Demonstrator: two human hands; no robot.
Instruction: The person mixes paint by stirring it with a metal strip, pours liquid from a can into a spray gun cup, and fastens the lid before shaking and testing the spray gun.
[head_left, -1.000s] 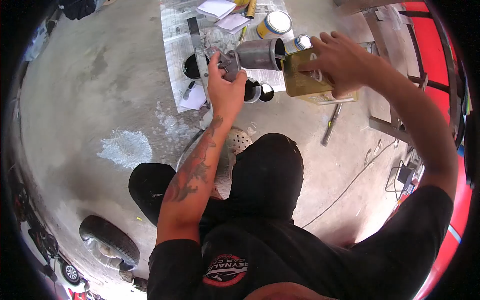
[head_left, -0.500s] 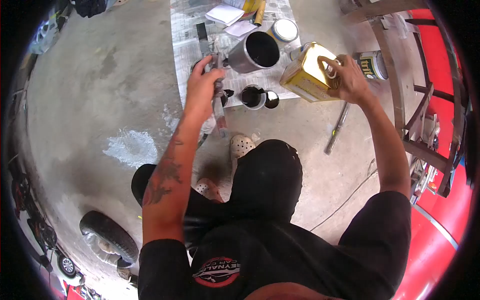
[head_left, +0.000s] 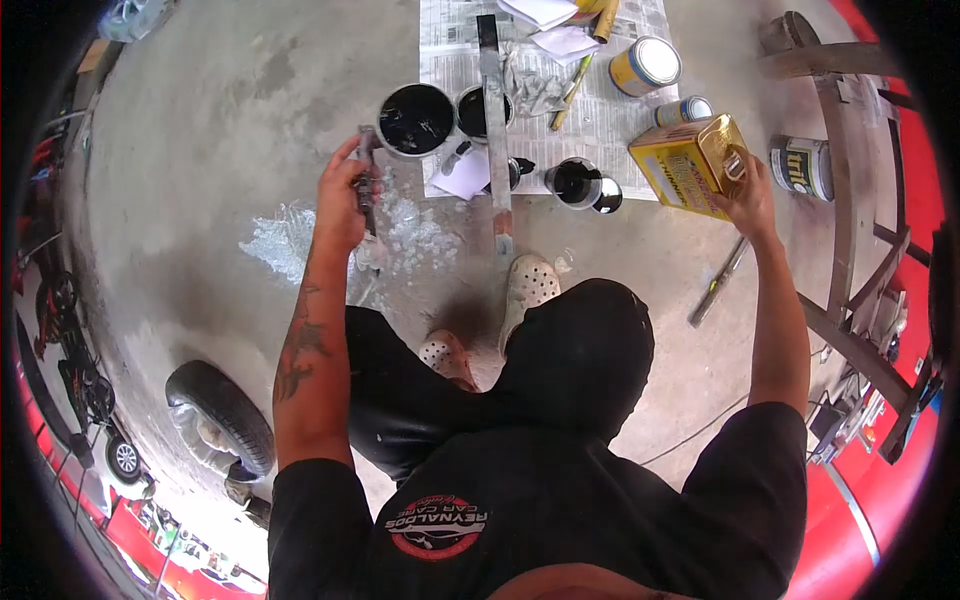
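My left hand (head_left: pixel 345 195) is wrapped round the handle of a spray gun (head_left: pixel 367 165). Its wide cup (head_left: pixel 416 88) is open at the top, with glossy black liquid inside, and stands out left of the newspaper (head_left: pixel 640 185). With my right hand (head_left: pixel 750 200) I grip the top edge of a gold rectangular thinner tin (head_left: pixel 675 165), fingers near its cap. Between my hands is a small cup of black liquid (head_left: pixel 575 182), a round lid-like disc (head_left: pixel 607 196) against it. A long flat stick (head_left: pixel 496 130) lies across the newspaper, partly over another dark cup (head_left: pixel 470 112).
A yellow-and-blue can (head_left: pixel 645 68), a smaller can (head_left: pixel 684 111) and a brush-like stick (head_left: pixel 572 92) are on the newspaper. To the right stand a labelled paint can (head_left: pixel 803 168) and a wooden frame (head_left: pixel 838 200). A tyre (head_left: pixel 222 415) lies at lower left.
The view has swung left. My left hand has carried the spray gun leftward, off the newspaper, and its cup looks more upright. My right hand keeps its hold on the thinner tin.
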